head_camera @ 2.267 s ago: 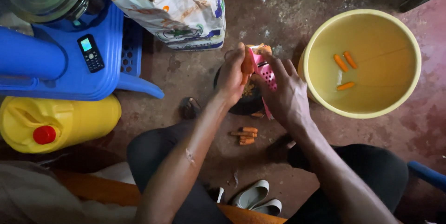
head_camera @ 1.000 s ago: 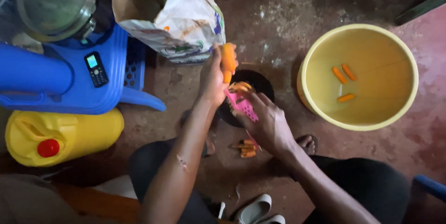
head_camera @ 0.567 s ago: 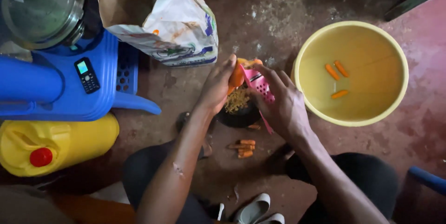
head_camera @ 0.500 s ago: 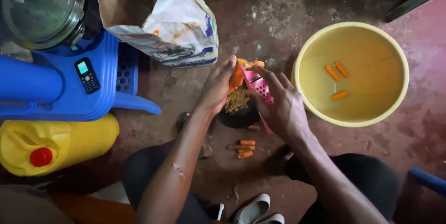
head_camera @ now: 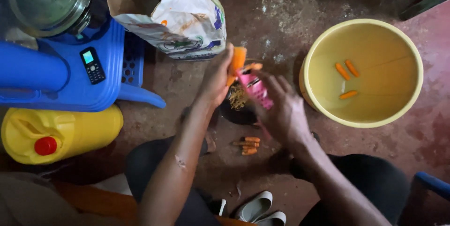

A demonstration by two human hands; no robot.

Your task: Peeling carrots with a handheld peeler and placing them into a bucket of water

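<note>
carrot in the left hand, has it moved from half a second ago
Yes. The carrot has risen away from the dark bowl of gratings, towards the printed bag; the left hand holds it.

Bare forearms, dark trousers (head_camera: 159, 170)

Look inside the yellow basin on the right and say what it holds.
The yellow basin holds three carrots, two lying close together and one apart nearer the rim. They seem to lie in water, though that is hard to tell. Nothing covers the inside.
</note>
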